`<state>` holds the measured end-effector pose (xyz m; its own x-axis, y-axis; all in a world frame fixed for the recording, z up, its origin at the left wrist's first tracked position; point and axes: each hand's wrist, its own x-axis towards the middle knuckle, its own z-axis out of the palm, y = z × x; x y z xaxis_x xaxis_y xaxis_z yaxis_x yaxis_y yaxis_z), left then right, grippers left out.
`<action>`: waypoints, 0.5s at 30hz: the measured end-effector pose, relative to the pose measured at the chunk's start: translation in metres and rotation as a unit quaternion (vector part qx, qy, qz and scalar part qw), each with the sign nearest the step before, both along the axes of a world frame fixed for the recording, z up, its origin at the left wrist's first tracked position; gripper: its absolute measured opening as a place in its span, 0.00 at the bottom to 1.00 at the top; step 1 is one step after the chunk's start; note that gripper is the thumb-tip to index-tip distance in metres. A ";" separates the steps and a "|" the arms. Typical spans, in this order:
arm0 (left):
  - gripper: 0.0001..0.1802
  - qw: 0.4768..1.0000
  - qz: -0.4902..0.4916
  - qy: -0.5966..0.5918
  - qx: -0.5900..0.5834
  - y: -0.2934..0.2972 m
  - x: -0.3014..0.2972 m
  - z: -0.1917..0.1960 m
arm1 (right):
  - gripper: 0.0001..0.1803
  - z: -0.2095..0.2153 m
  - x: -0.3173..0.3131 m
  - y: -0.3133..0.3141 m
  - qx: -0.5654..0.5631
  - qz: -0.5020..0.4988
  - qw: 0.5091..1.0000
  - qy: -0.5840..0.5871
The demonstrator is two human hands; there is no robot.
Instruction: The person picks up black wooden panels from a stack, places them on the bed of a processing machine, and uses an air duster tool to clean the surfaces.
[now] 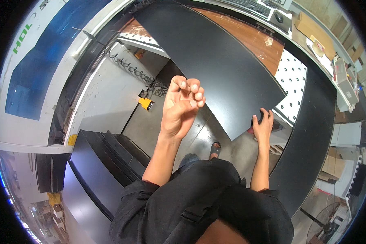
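A large black panel (215, 61) lies slantwise ahead of me, its near end jutting over the floor. At that near edge, my right hand (264, 124) grips the panel, its fingertips on the top face. My left hand (182, 99) is raised in front of the panel's left edge. Its fingers curl in toward the thumb, and nothing shows between them. The panel rests partly over a brown sheet (248, 34) and a white table top with black dots (290, 79).
Black boards (97, 166) are stacked at lower left. Another long black panel (313, 122) stretches along the right. A white and blue machine (32, 73) stands at left. A yellow-ended device (146, 104) with a coiled cable (134, 73) is beyond my left hand. A keyboard (250, 6) sits at the back.
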<state>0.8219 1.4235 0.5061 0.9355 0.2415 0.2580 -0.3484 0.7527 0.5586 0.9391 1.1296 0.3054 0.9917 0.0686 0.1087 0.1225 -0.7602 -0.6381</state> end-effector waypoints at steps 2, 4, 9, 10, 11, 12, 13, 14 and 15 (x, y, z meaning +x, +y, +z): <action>0.24 1.000 -0.003 0.003 0.004 0.000 -0.005 0.001 | 0.29 -0.002 0.002 0.003 0.002 0.000 1.000 -0.001; 0.23 1.000 -0.008 0.007 0.003 0.004 -0.005 0.002 | 0.28 -0.001 0.003 0.011 0.009 -0.006 1.000 0.001; 0.26 0.999 -0.024 0.039 -0.004 0.033 0.008 -0.001 | 0.28 -0.008 0.014 0.027 -0.028 -0.030 0.998 -0.037; 0.26 0.999 -0.031 0.038 -0.006 0.042 0.010 -0.003 | 0.28 -0.010 0.016 0.032 -0.034 -0.040 0.998 -0.030; 0.26 0.999 -0.034 0.032 -0.014 0.052 0.011 -0.003 | 0.29 -0.006 0.023 0.038 -0.040 -0.047 0.998 -0.030; 0.25 0.999 -0.036 0.027 -0.022 0.063 0.011 -0.004 | 0.30 -0.008 0.023 0.043 -0.038 -0.046 0.998 -0.024; 0.25 0.999 -0.036 0.023 -0.029 0.075 0.010 -0.005 | 0.31 -0.015 0.022 0.049 -0.053 -0.061 0.996 -0.025; 0.25 0.998 -0.039 0.018 -0.034 0.086 0.010 -0.004 | 0.31 -0.021 0.022 0.052 -0.069 -0.075 0.994 -0.032; 0.24 0.998 -0.043 0.024 -0.050 0.097 0.011 -0.004 | 0.32 -0.025 0.022 0.056 -0.089 -0.090 0.991 -0.035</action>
